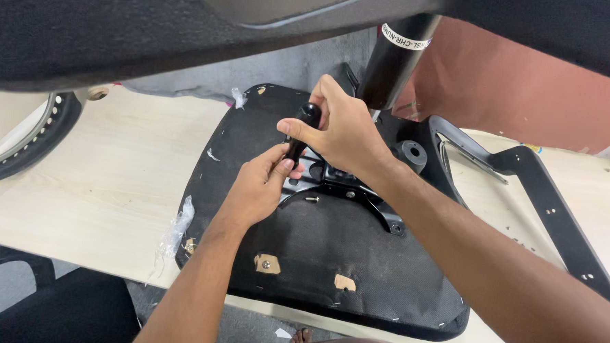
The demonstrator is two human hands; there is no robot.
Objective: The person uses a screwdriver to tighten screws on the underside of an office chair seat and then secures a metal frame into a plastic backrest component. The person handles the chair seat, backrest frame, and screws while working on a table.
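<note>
Here, both hands' fingers clenched round black lever handle (302, 134); left hand (259, 187) below, right hand (341, 132) above.

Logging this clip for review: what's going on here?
A person works on an upturned office chair seat lying on a pale wooden table. Both hands grip a black lever handle above the metal mechanism plate: the right hand around its top, the left hand lower down. A black armrest lies to the right.

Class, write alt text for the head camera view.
Two hands, left hand and right hand, grip a black handle above the metal bracket on an upturned chair seat, which lies on a pale table.
</note>
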